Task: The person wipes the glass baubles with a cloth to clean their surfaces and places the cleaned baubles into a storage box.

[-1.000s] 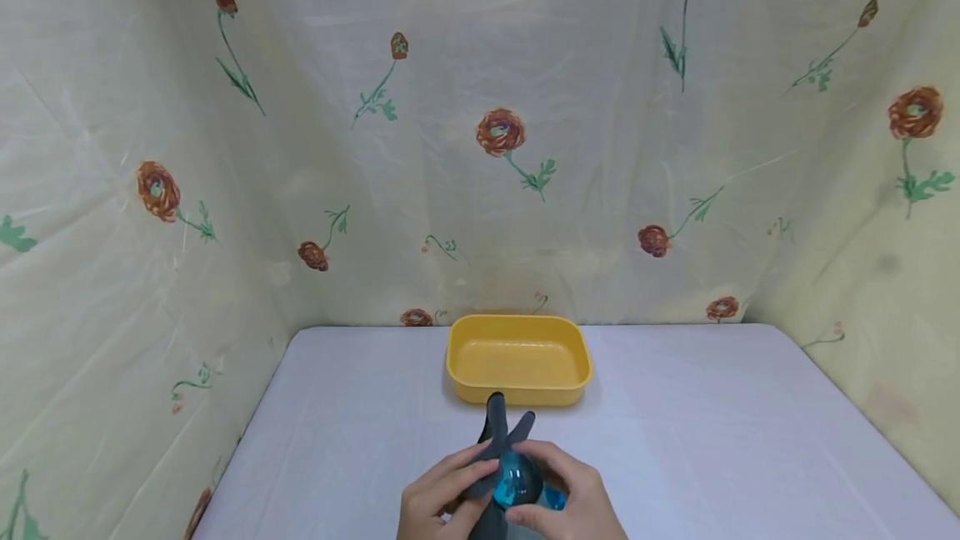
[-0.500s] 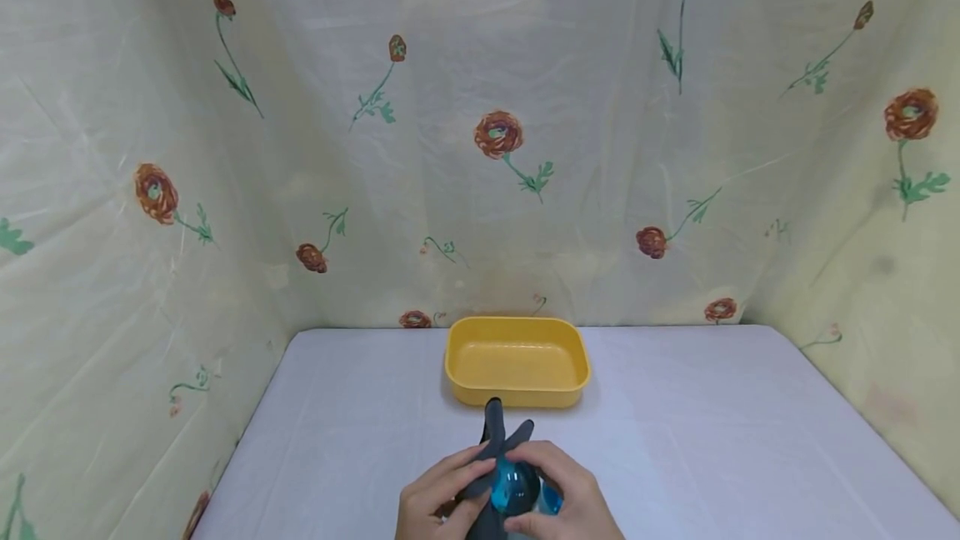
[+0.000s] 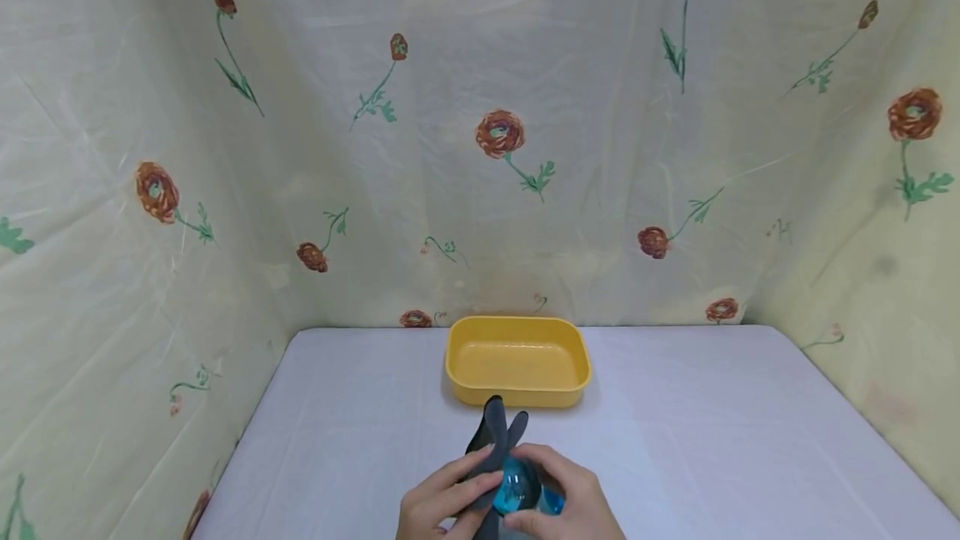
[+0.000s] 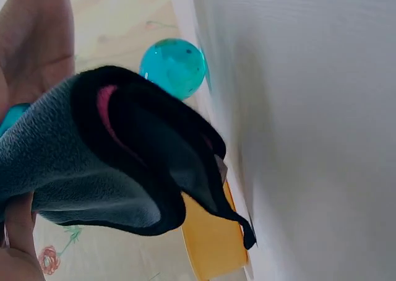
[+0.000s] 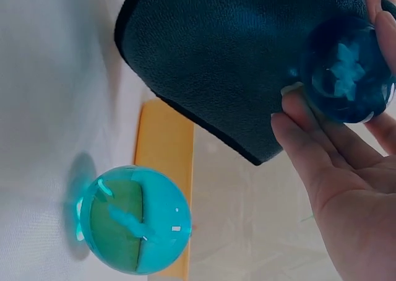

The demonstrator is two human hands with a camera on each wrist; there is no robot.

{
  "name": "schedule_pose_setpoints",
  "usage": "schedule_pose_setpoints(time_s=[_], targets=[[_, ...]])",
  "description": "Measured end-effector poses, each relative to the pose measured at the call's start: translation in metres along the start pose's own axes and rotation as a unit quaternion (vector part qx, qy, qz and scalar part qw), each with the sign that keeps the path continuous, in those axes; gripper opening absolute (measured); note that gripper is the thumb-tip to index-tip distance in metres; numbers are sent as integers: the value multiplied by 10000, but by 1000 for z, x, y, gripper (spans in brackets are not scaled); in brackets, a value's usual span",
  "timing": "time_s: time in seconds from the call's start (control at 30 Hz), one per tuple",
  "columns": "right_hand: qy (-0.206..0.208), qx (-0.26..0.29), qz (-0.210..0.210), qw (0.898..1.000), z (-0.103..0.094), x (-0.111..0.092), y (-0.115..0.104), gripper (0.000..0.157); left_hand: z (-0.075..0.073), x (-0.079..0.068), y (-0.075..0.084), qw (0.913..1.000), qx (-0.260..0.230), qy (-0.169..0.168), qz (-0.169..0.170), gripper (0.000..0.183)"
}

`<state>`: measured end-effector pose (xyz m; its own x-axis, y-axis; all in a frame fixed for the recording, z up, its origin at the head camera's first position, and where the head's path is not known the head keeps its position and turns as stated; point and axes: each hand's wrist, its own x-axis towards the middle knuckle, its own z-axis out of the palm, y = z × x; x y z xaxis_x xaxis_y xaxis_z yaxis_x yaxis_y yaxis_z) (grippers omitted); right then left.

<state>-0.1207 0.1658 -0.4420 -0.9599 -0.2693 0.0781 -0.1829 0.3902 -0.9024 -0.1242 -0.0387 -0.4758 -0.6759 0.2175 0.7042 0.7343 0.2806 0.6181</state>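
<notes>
My left hand (image 3: 446, 498) holds a dark grey, black-edged fleecy cloth (image 3: 495, 444) against the left side of a clear blue ball (image 3: 513, 486). Thumb and fingers of my right hand (image 3: 573, 494) grip that ball from the right. A pale shape shows inside the held ball (image 5: 346, 70) in the right wrist view. The cloth (image 4: 124, 151) hangs folded and loose in the left wrist view, partly hiding both hands. A second clear blue ball (image 5: 136, 219) rests on the table, mostly behind my right hand in the head view.
An open yellow tub (image 3: 517, 397) stands at the back of the white-covered table (image 3: 712, 423), beyond the cloth. Flower-printed curtain (image 3: 585, 248) closes off the back and both sides.
The cloth's upper folds have shifted, with its two raised tips now closer together. Both hands keep nearly the same place, and the held ball has barely moved. The tub stays put.
</notes>
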Motion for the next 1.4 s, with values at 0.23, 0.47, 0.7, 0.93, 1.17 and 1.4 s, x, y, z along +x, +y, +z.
schedule_pose_setpoints(time_s=[0.23, 0.47, 0.7, 0.93, 1.17, 1.4], targets=[[-195, 194, 99, 9996, -1, 3, 2, 51, 0, -1, -3, 9980, 46, -15, 622, 41], [-251, 406, -98, 9988, -1, 3, 5, 43, -1, -2, -4, 9955, -146, -192, 918, 38], [-322, 311, -94, 9990, -3, 4, 8, 40, 0, -1, -7, 9906, -122, -97, 1361, 38], [-338, 354, -32, 9988, -3, 6, 9, 40, 0, -1, -5, 9934, -52, -137, 1135, 40], [-224, 463, 128, 9986, 2, 4, 5, 46, 2, -1, -3, 9989, 27, 3, 473, 43], [-143, 277, 286, 9991, 1, 4, 4, 53, 1, -2, 3, 9993, -83, -108, -344, 42]])
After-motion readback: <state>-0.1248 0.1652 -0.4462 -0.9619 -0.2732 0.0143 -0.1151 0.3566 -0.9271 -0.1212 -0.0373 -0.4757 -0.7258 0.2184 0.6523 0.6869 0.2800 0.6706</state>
